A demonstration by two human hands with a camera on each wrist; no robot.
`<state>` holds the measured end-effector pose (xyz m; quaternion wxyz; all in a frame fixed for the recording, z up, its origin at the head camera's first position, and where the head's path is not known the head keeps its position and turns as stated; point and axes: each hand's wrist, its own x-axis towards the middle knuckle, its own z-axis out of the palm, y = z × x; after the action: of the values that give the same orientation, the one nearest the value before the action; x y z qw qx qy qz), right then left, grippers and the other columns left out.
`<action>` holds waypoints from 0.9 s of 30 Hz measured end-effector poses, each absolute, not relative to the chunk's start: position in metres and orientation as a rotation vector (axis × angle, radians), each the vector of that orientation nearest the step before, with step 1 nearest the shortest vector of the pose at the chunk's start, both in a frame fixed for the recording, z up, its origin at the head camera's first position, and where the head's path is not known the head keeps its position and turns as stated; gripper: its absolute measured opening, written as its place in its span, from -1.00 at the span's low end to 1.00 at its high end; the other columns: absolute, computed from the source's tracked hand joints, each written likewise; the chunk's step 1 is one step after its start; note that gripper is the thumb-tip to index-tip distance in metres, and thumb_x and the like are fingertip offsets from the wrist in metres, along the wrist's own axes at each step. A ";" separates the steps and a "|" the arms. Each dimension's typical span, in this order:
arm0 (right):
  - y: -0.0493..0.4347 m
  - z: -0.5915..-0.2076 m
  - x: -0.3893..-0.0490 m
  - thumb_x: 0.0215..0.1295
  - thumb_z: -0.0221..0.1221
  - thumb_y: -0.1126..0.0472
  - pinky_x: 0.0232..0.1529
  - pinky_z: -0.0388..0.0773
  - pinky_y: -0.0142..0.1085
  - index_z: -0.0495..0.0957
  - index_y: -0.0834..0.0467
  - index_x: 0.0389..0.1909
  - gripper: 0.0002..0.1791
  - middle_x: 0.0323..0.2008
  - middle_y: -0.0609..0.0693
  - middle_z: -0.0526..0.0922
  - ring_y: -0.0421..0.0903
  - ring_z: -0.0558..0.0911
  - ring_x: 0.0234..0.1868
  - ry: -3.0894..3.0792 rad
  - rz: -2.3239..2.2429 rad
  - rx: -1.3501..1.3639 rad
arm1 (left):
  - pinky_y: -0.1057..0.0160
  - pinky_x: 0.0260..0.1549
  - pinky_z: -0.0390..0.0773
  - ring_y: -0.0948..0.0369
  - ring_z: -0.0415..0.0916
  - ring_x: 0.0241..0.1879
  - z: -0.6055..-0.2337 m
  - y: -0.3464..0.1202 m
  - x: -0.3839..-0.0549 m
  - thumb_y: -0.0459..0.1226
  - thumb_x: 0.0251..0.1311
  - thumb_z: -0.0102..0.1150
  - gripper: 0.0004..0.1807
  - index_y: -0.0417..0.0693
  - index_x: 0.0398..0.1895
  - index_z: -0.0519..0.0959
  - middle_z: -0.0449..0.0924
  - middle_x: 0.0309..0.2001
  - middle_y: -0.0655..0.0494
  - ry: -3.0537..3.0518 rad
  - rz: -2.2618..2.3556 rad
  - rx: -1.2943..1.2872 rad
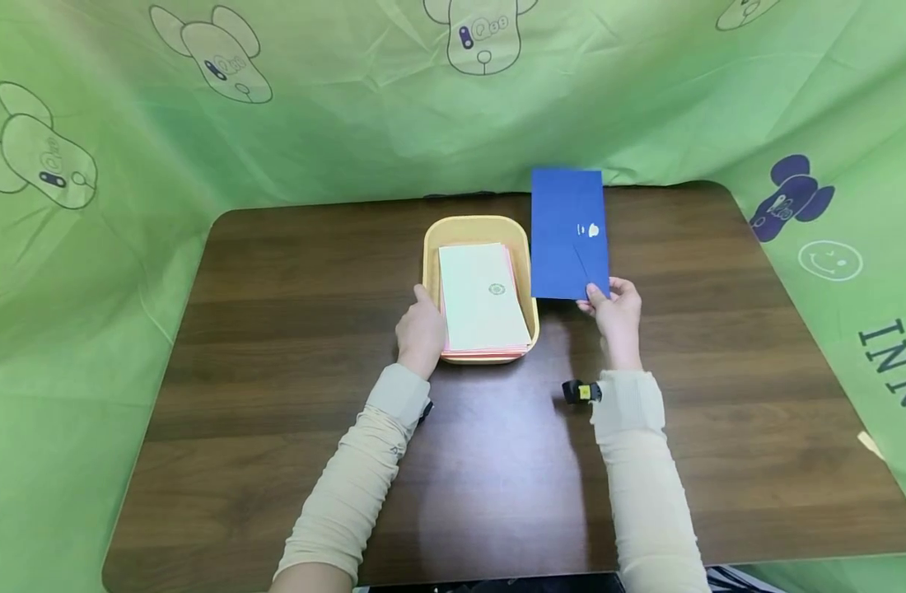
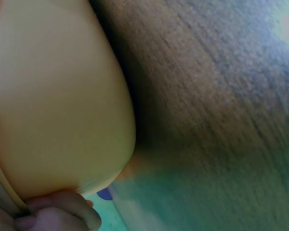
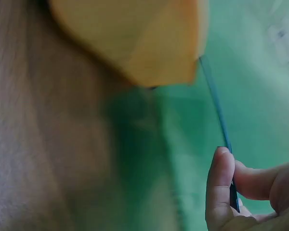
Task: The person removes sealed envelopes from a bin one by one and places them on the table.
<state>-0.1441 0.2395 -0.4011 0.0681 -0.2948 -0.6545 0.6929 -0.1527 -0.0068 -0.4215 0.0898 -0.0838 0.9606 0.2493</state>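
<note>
On a wood-grain counter (image 1: pixel 290 329), a yellow basket (image 1: pixel 480 224) holds a stack (image 1: pixel 483 353) topped by a mint-green booklet (image 1: pixel 475 296). At the basket's two o'clock, a slim blue booklet (image 1: pixel 567 222) runs lengthwise twelve to six, reaching toward eleven from the right hand (image 1: pixel 618 319), whose grip pinches its near corner. The left hand (image 1: pixel 421 333) holds the basket's rim at eight o'clock.

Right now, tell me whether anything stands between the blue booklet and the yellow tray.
Nothing visible does: the blue booklet, pinched in the right hand, is just right of the yellow tray. The left hand is on the tray's opposite side. Inside the tray, a light-green booklet lies uppermost.
</note>
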 end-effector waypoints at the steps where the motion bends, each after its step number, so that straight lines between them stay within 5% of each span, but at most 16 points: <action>1: 0.243 -0.405 -0.149 0.33 0.02 0.43 -0.48 0.53 -0.60 0.23 0.27 -0.02 -0.74 -0.38 -0.04 0.40 -0.37 0.53 -0.69 -1.979 2.096 -0.918 | -0.05 -0.37 0.59 -0.13 0.65 -0.34 -0.421 -0.007 -0.153 -0.36 0.38 -0.29 -0.80 -0.21 0.01 0.18 0.66 -0.33 -0.27 2.854 0.741 -0.249; 5: 0.252 -0.418 -0.162 0.34 -0.01 0.44 -0.49 0.52 -0.61 0.13 0.37 0.14 -0.60 -0.29 0.01 0.34 -0.39 0.51 -0.71 -2.060 2.122 -1.014 | -0.03 -0.37 0.58 -0.12 0.64 -0.34 -0.420 -0.007 -0.152 -0.36 0.38 -0.29 -0.79 -0.20 0.03 0.17 0.66 -0.33 -0.26 2.850 0.736 -0.261; 10: 0.256 -0.431 -0.172 0.31 0.03 0.45 -0.55 0.52 -0.60 0.20 0.31 -0.08 -0.76 -0.30 0.02 0.35 -0.40 0.49 -0.77 -2.125 2.066 -1.088 | -0.04 -0.36 0.58 -0.12 0.64 -0.34 -0.418 -0.007 -0.151 -0.36 0.38 -0.30 -0.78 -0.21 0.04 0.17 0.66 -0.33 -0.26 2.848 0.742 -0.256; 14: 0.257 -0.437 -0.177 0.33 0.07 0.32 -0.53 0.52 -0.59 0.27 0.35 0.02 -0.68 -0.20 0.13 0.48 -0.44 0.49 -0.76 -2.360 1.820 -1.053 | -0.04 -0.36 0.59 -0.12 0.65 -0.34 -0.418 -0.007 -0.151 -0.35 0.39 -0.30 -0.79 -0.21 0.03 0.18 0.65 -0.33 -0.26 2.855 0.743 -0.259; 18: 0.256 -0.438 -0.180 0.33 0.12 0.15 -0.06 0.56 -0.36 0.34 0.34 0.17 -0.51 0.04 0.28 0.55 -0.18 0.65 -0.26 -2.619 1.462 -1.013 | -0.04 -0.36 0.59 -0.12 0.65 -0.34 -0.418 -0.007 -0.151 -0.34 0.40 -0.30 -0.79 -0.20 0.03 0.18 0.66 -0.32 -0.27 2.854 0.731 -0.260; 21: 0.256 -0.438 -0.181 0.31 0.14 0.11 0.26 0.32 -0.13 0.39 0.32 0.17 -0.50 0.16 0.29 0.49 0.14 0.46 0.17 -2.673 1.339 -0.994 | -0.04 -0.36 0.59 -0.11 0.65 -0.33 -0.418 -0.006 -0.151 -0.34 0.40 -0.30 -0.79 -0.20 0.03 0.17 0.66 -0.32 -0.26 2.841 0.724 -0.259; 27: 0.257 -0.438 -0.182 0.30 0.16 0.11 0.36 0.19 -0.06 0.39 0.32 0.19 -0.48 0.21 0.32 0.42 0.22 0.31 0.30 -2.675 1.318 -0.997 | -0.02 -0.37 0.59 -0.10 0.65 -0.34 -0.418 -0.005 -0.151 -0.32 0.40 -0.26 -0.78 -0.20 0.04 0.17 0.66 -0.32 -0.25 2.842 0.707 -0.261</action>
<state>-0.1823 0.2569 -0.4376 -0.0015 -0.3171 -0.8508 0.4191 -0.1511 -0.0055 -0.4178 0.1005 -0.0884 0.9617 0.2393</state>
